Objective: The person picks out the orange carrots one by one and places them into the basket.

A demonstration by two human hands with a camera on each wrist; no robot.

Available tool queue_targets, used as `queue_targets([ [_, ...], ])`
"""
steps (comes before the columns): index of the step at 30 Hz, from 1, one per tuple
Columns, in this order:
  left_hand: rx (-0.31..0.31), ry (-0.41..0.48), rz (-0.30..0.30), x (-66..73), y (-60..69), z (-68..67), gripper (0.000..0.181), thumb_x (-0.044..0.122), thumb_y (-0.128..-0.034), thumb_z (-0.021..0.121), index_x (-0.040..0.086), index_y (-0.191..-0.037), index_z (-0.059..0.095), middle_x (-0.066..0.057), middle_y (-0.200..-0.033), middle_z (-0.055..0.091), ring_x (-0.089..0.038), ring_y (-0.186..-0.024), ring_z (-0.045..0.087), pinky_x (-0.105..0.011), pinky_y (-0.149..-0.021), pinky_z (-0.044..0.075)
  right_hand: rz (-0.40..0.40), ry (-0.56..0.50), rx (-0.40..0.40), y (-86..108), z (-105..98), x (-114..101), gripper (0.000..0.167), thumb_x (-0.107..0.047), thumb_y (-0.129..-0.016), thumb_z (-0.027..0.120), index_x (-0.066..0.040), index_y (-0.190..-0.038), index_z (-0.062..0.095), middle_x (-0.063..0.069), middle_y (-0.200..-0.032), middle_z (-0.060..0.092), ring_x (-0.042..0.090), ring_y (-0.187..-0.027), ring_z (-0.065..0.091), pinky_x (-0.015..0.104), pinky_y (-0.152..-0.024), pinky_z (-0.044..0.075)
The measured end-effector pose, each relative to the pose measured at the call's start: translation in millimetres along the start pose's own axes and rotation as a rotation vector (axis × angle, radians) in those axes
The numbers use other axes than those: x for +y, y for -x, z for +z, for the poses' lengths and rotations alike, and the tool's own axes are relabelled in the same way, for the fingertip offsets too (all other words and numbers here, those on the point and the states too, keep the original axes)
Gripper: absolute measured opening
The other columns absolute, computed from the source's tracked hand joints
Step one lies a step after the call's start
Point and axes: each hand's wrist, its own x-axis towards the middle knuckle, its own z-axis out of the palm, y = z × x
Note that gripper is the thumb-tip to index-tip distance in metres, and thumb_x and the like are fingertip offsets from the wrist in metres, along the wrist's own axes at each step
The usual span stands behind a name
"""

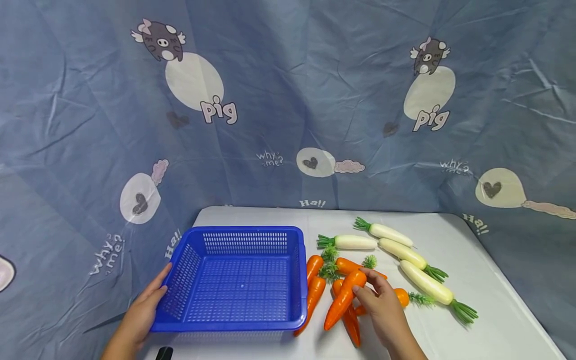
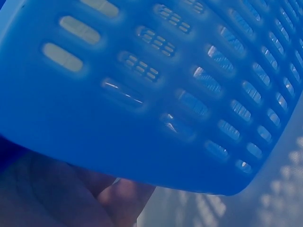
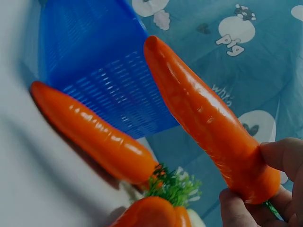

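Observation:
My left hand (image 1: 140,312) grips the left side of a blue perforated plastic basket (image 1: 243,326). In the left wrist view the basket's slotted wall (image 2: 71,123) fills most of the picture, with part of the hand (image 2: 90,198) along its edge. My right hand (image 1: 380,305) pinches an orange carrot (image 1: 345,300) by its thick end, tip pointing toward the front left. That carrot (image 3: 208,118) shows large in the right wrist view, raised off the table. Other carrots lie beneath and beside it, including one (image 1: 316,295) against the basket's right side. No vegetables show inside the basket.
Several white radishes with green tops, one of them a white radish (image 1: 355,242) near the carrots, lie at the back right of the white table (image 1: 490,300). A blue printed cloth (image 1: 279,100) hangs behind. A small black object (image 1: 164,353) sits at the front edge.

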Motion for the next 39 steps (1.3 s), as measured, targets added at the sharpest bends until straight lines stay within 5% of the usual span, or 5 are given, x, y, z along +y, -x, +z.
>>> queue_targets([
  [9,-0.008,-0.044,0.010,-2.1,1.7,-2.3,0.056,0.029,-0.1159,0.021,0.036,-0.169,0.003,-0.013,-0.175,-0.012,-0.046,-0.157,0.004,-0.013,-0.087,0.041,-0.072,-0.062,-0.038,-4.0,13,-8,0.049,-0.008,-0.097,0.072,-0.008,-0.143,0.057,0.013,-0.141,0.057,0.019,-0.113,0.070,0.033,-0.089,0.058],
  [18,-0.006,-0.015,-0.006,0.4,0.9,0.1,0.057,0.025,-0.1154,0.019,0.035,-0.169,0.002,-0.011,-0.175,-0.015,-0.047,-0.159,-0.001,-0.063,-0.122,0.023,-0.091,-0.100,-0.068,-4.5,27,-15,0.049,-0.005,-0.095,0.073,-0.008,-0.142,0.058,0.016,-0.140,0.059,0.023,-0.116,0.067,0.028,-0.089,0.058],
  [24,-0.003,-0.025,-0.010,0.2,0.1,-0.3,0.057,0.026,-0.1154,0.019,0.036,-0.169,0.002,-0.010,-0.175,-0.015,-0.046,-0.159,-0.001,-0.067,-0.122,0.017,-0.098,-0.103,-0.079,-6.3,35,-19,0.049,-0.004,-0.095,0.073,-0.006,-0.141,0.058,0.016,-0.139,0.059,0.025,-0.118,0.065,0.028,-0.090,0.058],
  [31,-0.014,-0.031,-0.008,-1.2,0.5,-3.4,0.056,0.029,-0.1160,0.018,0.035,-0.169,0.000,-0.014,-0.175,-0.011,-0.041,-0.154,0.010,-0.018,-0.090,0.043,-0.082,-0.134,-0.106,-6.2,51,-24,0.047,-0.005,-0.093,0.076,-0.006,-0.137,0.061,0.011,-0.131,0.065,0.022,-0.110,0.065,0.026,-0.088,0.056],
  [39,-0.029,-0.029,0.005,-3.4,-1.0,-2.7,0.056,0.029,-0.1159,0.019,0.035,-0.169,0.000,-0.012,-0.175,-0.014,-0.045,-0.157,0.003,-0.011,-0.083,0.041,-0.107,-0.218,-0.174,-7.4,68,-29,0.047,-0.002,-0.092,0.076,-0.002,-0.136,0.059,0.016,-0.130,0.066,0.022,-0.106,0.067,0.025,-0.087,0.057],
])
